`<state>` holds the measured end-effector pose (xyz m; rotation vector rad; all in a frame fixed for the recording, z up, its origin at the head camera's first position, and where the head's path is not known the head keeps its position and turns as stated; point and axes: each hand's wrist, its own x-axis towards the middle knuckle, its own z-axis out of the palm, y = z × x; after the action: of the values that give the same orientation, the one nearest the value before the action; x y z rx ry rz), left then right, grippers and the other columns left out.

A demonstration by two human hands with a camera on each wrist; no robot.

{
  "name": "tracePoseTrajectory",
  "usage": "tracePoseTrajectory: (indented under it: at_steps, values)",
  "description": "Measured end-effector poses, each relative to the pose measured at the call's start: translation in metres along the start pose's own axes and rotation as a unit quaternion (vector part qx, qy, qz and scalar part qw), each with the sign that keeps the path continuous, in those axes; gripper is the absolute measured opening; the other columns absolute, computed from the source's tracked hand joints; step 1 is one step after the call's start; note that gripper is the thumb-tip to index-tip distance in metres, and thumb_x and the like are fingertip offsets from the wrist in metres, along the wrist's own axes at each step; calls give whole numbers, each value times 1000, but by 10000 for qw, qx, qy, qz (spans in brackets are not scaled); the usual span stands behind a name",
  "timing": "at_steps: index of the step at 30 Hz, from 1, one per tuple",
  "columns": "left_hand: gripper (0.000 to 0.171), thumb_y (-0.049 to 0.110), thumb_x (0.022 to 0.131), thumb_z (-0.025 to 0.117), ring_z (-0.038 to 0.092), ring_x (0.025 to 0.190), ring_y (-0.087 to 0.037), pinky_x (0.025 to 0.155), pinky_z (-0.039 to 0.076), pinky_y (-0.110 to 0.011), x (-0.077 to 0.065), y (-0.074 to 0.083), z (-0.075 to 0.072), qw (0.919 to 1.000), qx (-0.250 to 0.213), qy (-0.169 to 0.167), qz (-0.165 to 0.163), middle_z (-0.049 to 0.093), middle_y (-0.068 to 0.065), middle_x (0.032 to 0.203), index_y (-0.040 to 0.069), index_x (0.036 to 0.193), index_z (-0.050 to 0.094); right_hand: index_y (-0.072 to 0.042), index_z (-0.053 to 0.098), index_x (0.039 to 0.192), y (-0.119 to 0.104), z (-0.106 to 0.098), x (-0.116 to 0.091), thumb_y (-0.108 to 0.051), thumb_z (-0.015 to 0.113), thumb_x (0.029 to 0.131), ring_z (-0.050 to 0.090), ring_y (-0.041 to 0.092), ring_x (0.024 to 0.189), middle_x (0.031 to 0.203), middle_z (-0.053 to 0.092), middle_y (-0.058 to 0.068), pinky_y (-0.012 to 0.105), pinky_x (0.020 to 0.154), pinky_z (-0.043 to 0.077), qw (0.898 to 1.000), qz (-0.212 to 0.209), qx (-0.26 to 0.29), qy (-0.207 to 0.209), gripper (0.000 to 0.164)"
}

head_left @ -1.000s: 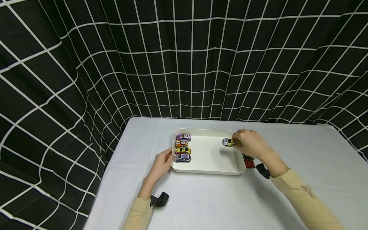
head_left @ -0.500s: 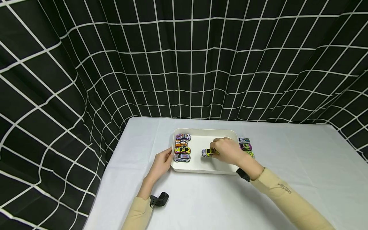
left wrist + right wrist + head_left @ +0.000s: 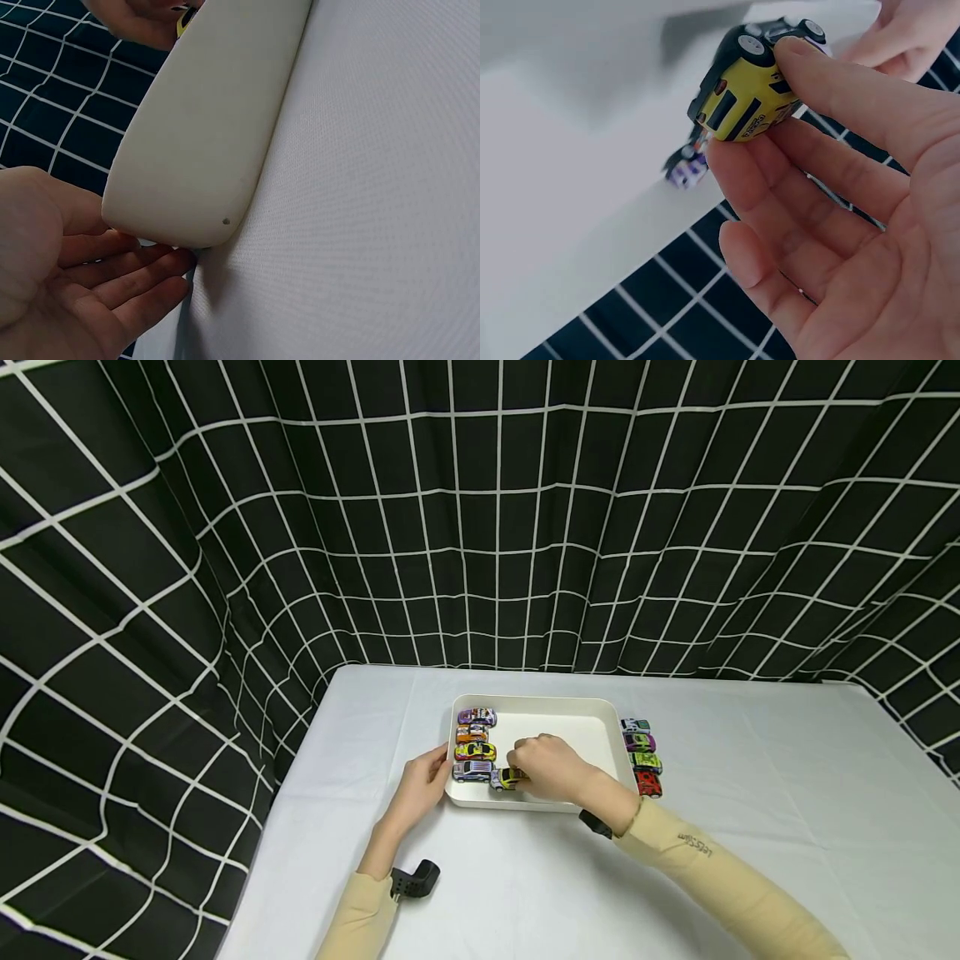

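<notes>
My left hand [image 3: 422, 783] holds the left end of a shallow white tray [image 3: 570, 703]. In the left wrist view its fingers [image 3: 142, 289] lie along the outside of the tray's end wall, and the thumb side passes behind the rim. My right hand [image 3: 551, 767] pinches a yellow and black toy car [image 3: 742, 101] between thumb and fingers. That car is low inside the tray, its nose close to the silver toy car [image 3: 473, 771]. Above the silver one stand a yellow-red car [image 3: 476, 752], an orange car [image 3: 472, 732] and a purple car [image 3: 477, 716] along the left wall.
Outside the tray's right wall, a column of toy cars stands on the white table [image 3: 750, 793]: a pale one [image 3: 635, 726], a purple-green one [image 3: 640, 742], a lime one [image 3: 647, 763] and a red one [image 3: 648, 783]. A black gridded curtain [image 3: 525, 527] surrounds the table.
My right hand has carried the yellow and black car from over the tray's right end leftward and toward me, down beside the silver car. The left hand stays at the tray.
</notes>
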<state>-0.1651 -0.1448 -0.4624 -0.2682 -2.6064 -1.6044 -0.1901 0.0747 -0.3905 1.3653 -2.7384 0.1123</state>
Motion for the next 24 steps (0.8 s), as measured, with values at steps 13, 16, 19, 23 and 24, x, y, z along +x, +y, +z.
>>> tracePoseTrajectory:
  at_steps: [13, 16, 19, 23, 24]
  values:
    - [37, 2, 95, 48, 61, 102, -32, 86, 53, -29, 0, 0, 0, 10000, -54, 0, 59, 57, -28, 118, -14, 129, 45, -10, 63, 68, -17, 10, 19, -15, 79, 69, 54, 12, 58, 67, 60, -2, 28, 54, 50, 9994, -193, 177, -236, 17]
    - [37, 1, 94, 48, 61, 102, -32, 86, 52, -29, 0, 0, 0, 9999, -93, 4, 47, 57, -28, 117, -14, 128, 45, -11, 62, 67, -20, 11, 24, -14, 79, 69, 50, 11, 56, 65, 59, -3, 27, 51, 48, 9992, -185, 242, -272, 17]
    - [37, 1, 94, 49, 60, 103, -33, 87, 52, -30, 0, 0, 0, 9999, -102, 5, 50, 56, -29, 118, -14, 128, 45, -10, 62, 67, -23, 11, 27, -13, 79, 68, 49, 11, 55, 64, 58, -3, 26, 50, 47, 9990, -195, 281, -292, 17]
    - [37, 1, 94, 49, 60, 103, -33, 87, 52, -30, 0, -1, 0, 9999, -106, -3, 62, 56, -28, 118, -14, 128, 45, -10, 61, 68, -26, 12, 31, -11, 79, 68, 49, 11, 57, 66, 58, -1, 26, 51, 47, 9989, -178, 287, -320, 17]
    - [37, 1, 94, 49, 60, 103, -33, 87, 52, -30, 1, -2, 0, 9999, -112, -8, 79, 56, -29, 118, -14, 128, 45, -10, 62, 69, -27, 12, 32, -11, 78, 68, 49, 11, 57, 66, 58, -1, 26, 52, 48, 9989, -165, 296, -331, 17]
